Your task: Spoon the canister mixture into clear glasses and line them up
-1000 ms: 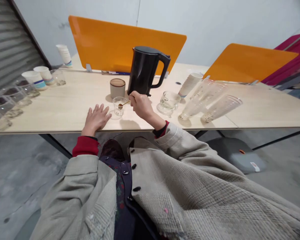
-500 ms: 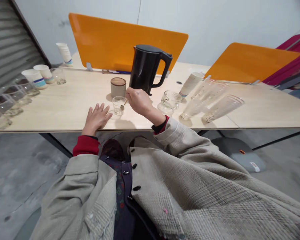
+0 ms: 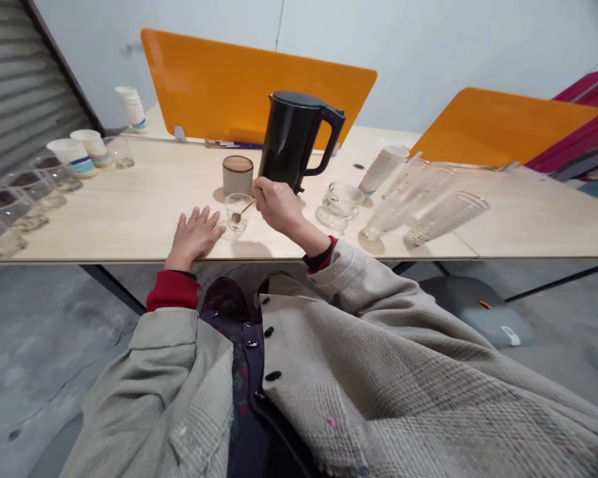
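Note:
My right hand (image 3: 280,204) is closed on the handle of a small wooden spoon (image 3: 246,208). The spoon slants down to the left, its bowl inside a small clear plastic cup (image 3: 237,222) on the table. My left hand (image 3: 197,234) lies flat on the tabletop just left of that cup, fingers spread, holding nothing. Behind the cup stands a grey canister (image 3: 238,179) with a wooden lid. A black electric kettle (image 3: 289,136) rises behind my right hand, and a clear glass cup (image 3: 341,202) sits to the right.
Clear cups (image 3: 36,191) and paper cups (image 3: 74,158) line the left side of the table (image 3: 144,192). Stacked paper cups (image 3: 383,169) and stacked clear cups (image 3: 446,216) lean or lie at right. Orange dividers (image 3: 249,86) run along the back; a grey stool (image 3: 478,309) stands below.
The spoon's bowl has shifted slightly left and lower inside the clear cup, and more of its handle shows. My left hand stays flat in place.

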`<state>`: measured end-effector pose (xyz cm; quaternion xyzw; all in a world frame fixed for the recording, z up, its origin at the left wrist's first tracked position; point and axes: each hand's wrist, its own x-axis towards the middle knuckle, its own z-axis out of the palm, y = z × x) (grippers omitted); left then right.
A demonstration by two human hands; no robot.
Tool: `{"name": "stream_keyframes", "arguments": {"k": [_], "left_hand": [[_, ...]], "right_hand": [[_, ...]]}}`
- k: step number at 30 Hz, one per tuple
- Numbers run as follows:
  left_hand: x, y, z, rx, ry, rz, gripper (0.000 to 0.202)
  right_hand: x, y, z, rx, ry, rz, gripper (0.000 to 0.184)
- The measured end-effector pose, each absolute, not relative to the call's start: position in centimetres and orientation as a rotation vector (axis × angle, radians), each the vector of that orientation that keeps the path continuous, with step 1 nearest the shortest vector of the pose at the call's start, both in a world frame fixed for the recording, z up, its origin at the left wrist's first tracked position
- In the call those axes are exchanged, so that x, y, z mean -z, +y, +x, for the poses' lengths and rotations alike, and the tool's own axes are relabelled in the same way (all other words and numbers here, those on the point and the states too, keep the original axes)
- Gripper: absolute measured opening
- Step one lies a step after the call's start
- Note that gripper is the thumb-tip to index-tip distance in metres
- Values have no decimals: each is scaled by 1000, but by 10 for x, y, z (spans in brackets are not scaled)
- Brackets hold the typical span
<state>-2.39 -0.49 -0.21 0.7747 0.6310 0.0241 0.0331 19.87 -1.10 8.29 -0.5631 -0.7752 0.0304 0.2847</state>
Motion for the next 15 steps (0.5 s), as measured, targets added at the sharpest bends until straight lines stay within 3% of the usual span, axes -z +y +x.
{"name": "stream_keyframes", "arguments": {"k": [15], "left_hand": [[-1,-7,-22,-31,1961,2370,70]], "right_hand": [[-76,-5,223,-264,-1814,-1280,32]]}}
